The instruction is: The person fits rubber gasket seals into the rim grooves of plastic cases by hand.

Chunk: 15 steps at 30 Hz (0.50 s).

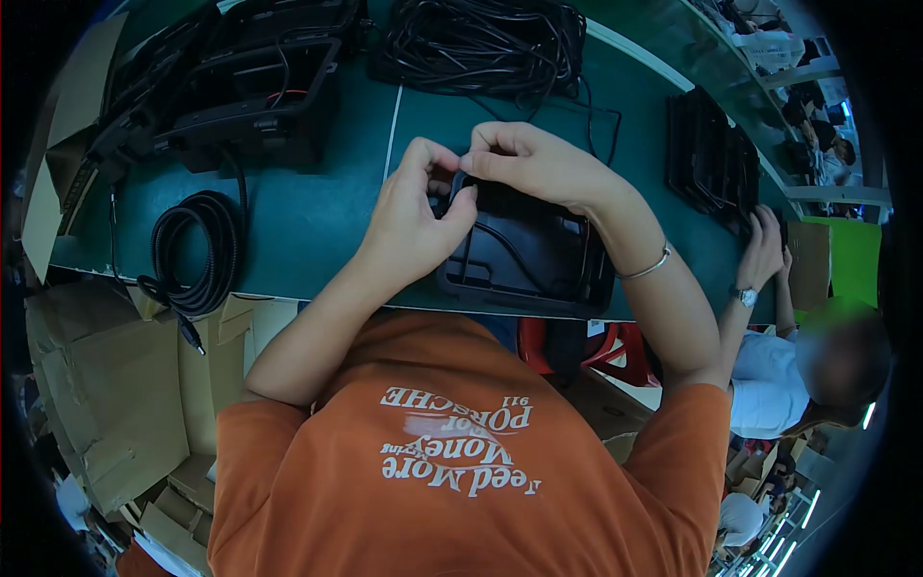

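Note:
In the head view an open black plastic case (519, 252) lies at the near edge of the green table, with a black cable inside. My left hand (423, 202) is at its upper left corner, fingers bent around a small dark piece. My right hand (514, 159) meets it there, thumb and forefinger pinched together at the same dark piece. What exactly the fingertips hold is too small to make out. Behind my hands lies a large bundle of black cable (481, 43), from which a thin cable runs down on the right.
Open black cases (255, 106) stand at the upper left of the table (317, 221), above a coiled black cable (197, 252). Cardboard boxes (106, 385) are at the lower left. On the right, a co-worker's hand (762, 250) is beside stacked black cases (711, 154).

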### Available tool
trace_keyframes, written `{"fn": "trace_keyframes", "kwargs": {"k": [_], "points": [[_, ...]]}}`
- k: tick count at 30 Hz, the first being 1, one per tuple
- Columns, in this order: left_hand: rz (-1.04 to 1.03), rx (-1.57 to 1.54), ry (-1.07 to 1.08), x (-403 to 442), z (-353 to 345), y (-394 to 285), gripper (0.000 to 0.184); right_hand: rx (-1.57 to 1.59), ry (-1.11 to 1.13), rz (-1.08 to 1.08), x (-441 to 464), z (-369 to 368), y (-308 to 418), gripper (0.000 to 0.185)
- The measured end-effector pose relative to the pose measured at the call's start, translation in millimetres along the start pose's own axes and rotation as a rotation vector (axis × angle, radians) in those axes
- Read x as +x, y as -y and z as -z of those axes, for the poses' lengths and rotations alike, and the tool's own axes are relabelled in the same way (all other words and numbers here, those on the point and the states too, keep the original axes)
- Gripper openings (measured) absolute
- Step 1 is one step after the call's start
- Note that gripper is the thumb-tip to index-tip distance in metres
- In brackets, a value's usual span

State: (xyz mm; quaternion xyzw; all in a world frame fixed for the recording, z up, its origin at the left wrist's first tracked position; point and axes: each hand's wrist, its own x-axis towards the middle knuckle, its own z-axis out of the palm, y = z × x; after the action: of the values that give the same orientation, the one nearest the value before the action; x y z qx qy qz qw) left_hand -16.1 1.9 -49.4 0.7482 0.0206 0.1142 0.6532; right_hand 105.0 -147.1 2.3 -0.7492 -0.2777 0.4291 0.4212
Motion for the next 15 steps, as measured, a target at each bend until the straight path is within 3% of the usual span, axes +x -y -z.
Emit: {"fn": "trace_keyframes", "kwargs": {"k": [4, 6, 10, 15], "points": [[0.008, -0.025, 0.0, 1, -1, 3, 0.027, -0.072, -0.005, -0.019, -1, 5, 1, 0.022], [0.011, -0.056, 0.009, 1, 0, 2, 0.027, 0.208, 0.11, 0.063, -2, 13, -4, 0.025], [0.05, -0.068, 0.017, 1, -1, -1, 0.025, 0.238, 0.068, 0.051, -13, 16, -1, 0.027], [-0.006, -0.056, 0.009, 1, -1, 1, 0.024, 0.035, 0.006, 0.091, -9, 8, -3, 0.027]]}}
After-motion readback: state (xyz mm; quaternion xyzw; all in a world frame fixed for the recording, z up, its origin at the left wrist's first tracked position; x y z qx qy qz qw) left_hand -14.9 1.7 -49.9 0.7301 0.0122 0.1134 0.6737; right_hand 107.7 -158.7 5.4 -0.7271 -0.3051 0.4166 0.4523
